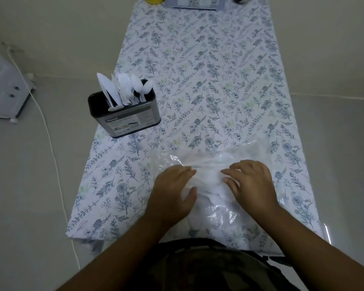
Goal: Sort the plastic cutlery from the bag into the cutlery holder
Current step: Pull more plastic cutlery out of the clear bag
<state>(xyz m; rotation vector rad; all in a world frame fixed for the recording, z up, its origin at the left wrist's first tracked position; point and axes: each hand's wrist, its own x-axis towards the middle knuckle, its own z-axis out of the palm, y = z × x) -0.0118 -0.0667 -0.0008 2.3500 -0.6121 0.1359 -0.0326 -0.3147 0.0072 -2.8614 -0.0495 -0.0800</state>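
Hands (pixel 173 185) on bag (pixel 210 179); cutlery (pixel 124 91) upright in holder (pixel 124 116).

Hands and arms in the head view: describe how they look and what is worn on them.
Both arms are bare from the bottom of the frame to the fingertips: no sleeves reach the forearms, and no gloves, watch, bracelets or rings show on the left hand or the right hand. Fingernails look short and unpainted. Below, between the arms, the person wears a dark camouflage-patterned garment.
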